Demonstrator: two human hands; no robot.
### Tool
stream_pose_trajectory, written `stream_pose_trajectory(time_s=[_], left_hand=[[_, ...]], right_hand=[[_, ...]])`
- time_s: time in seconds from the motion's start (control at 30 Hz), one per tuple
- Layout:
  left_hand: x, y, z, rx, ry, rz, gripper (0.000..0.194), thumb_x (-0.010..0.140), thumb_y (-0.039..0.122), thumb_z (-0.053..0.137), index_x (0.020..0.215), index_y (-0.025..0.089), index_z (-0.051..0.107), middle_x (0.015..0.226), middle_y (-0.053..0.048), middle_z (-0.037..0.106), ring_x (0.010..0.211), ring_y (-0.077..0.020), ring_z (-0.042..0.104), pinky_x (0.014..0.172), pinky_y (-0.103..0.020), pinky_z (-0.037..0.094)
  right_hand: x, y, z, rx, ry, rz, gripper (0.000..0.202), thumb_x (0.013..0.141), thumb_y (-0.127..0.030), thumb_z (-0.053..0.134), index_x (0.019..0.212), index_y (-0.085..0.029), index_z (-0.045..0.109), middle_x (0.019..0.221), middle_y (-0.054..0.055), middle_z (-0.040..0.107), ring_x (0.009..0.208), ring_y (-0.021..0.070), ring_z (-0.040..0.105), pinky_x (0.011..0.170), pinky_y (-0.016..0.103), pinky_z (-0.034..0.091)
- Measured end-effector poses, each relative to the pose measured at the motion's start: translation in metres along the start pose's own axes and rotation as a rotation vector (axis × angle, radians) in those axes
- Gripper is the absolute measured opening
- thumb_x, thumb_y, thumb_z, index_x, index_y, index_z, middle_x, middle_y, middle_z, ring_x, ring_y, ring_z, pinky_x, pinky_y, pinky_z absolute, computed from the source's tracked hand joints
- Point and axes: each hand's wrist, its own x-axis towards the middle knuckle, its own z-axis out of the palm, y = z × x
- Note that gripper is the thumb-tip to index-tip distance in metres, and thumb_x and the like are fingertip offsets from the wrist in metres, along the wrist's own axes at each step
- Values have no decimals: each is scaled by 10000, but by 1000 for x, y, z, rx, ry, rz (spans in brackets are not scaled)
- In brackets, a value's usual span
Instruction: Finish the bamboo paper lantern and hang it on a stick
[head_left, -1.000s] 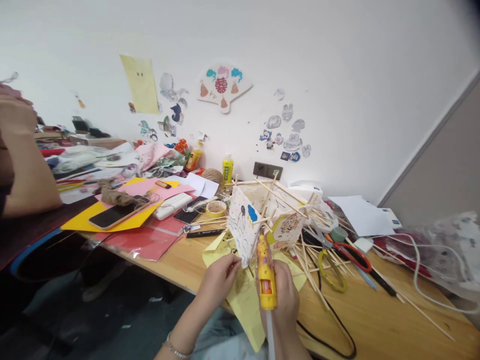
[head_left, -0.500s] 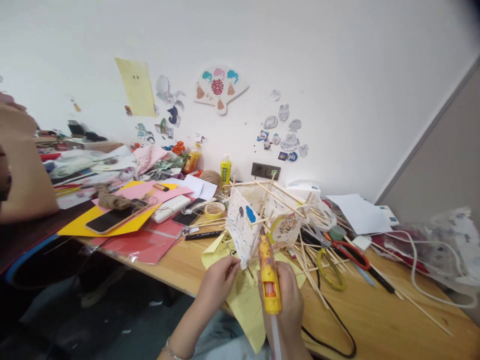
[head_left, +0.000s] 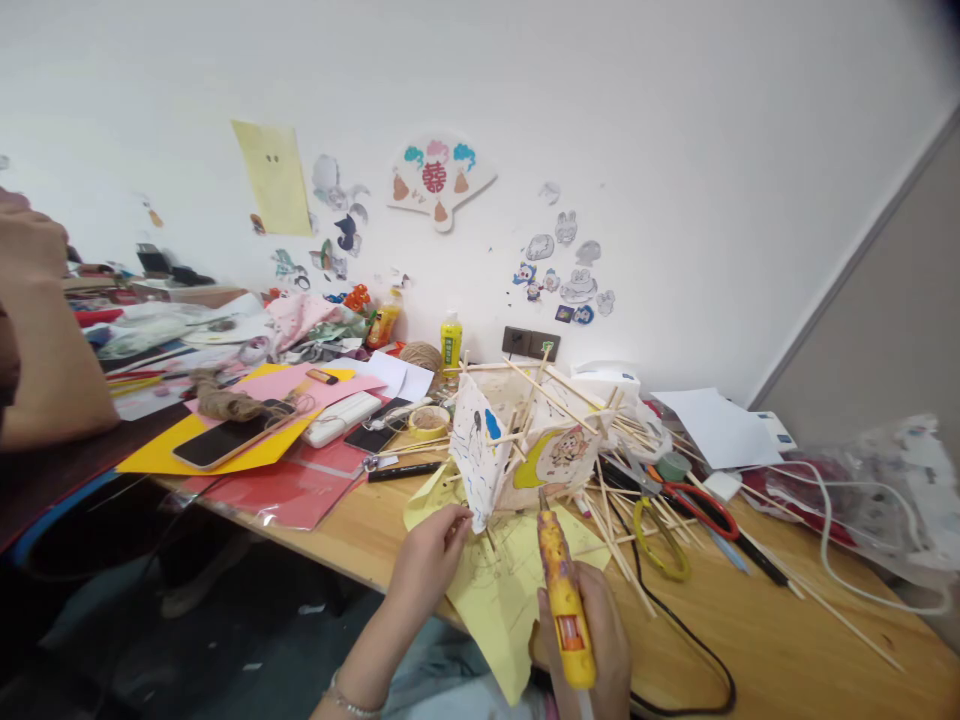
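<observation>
The fingers [head_left: 456, 522] of my left hand [head_left: 426, 562] are pinched nearly together at the low front corner of the paper-and-stick frame [head_left: 559, 455], with hardly any gap between the tips. On the other side, my right hand [head_left: 604, 625] is curled closely round the glue gun [head_left: 564, 595]; its fingertips are mostly hidden behind the gun's body, so I can't say exactly where each one presses.

What has just changed, from my distant seat, is the gun. Half a second ago its nozzle was up by the crossed sticks at the front of the frame; now it has dropped down and to the right, below the yellow moon drawing. That leaves the stick joint in plain sight, and I judge that the nozzle has left it. (Whether the tip touches the lower edge of the panel, I can't tell from this angle.) The left grip has barely shifted, so the corner seems steadied throughout.

The frame stands on the wooden surface [head_left: 795, 655], just behind and partly over a yellow sheet [head_left: 499, 615]. Loose sticks [head_left: 622, 560] lie to its right, near the red-handled scissors [head_left: 731, 522], and a black cord [head_left: 694, 640] loops beside my right hand.
</observation>
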Motion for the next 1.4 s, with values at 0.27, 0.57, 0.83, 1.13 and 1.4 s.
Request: stream_pose_trajectory(time_s=[0.27, 0.57, 0.83, 1.13, 1.4], left_hand=[[-2, 7, 0, 112, 75, 54, 212, 867, 324, 435, 860, 204, 609, 808, -62, 676, 754, -211, 626, 683, -317, 481], [28, 55, -42, 201, 375, 394, 208, 878, 311, 479, 1025, 186, 555, 885, -75, 642, 860, -201, 600, 785, -316, 470], [60, 116, -66, 338, 234, 599, 263, 842, 371, 542, 1022, 182, 569, 1037, -107, 607, 919, -220, 604, 755, -323, 486], [73, 126, -77, 313, -4, 464, 203, 870, 357, 485, 895, 192, 599, 850, -31, 623, 653, -148, 562, 606, -276, 431], [64, 138, -71, 386, 10, 401, 241, 777, 369, 586, 913, 171, 577, 855, -47, 608, 760, -202, 570, 642, -306, 419]], right_hand=[[-14, 16, 1, 70, -82, 182, 281, 902, -462, 422, 936, -206, 532, 769, 70, 660, 673, 207, 643, 554, 283, 502], [-24, 26, 8, 99, -81, 342, 310, 886, -504, 423, 893, -218, 540, 740, 65, 648, 642, 217, 634, 546, 292, 498], [-23, 25, 9, 76, -88, 340, 277, 884, -435, 419, 863, -221, 594, 710, 59, 644, 621, 201, 630, 532, 269, 495], [-30, 22, 15, 89, -119, 480, 280, 853, -418, 389, 850, -227, 595, 705, 70, 635, 613, 213, 619, 503, 270, 476], [-28, 29, 11, 65, -200, 401, 196, 783, -355, 491, 820, -211, 619, 723, 97, 633, 673, 253, 613, 569, 309, 484]])
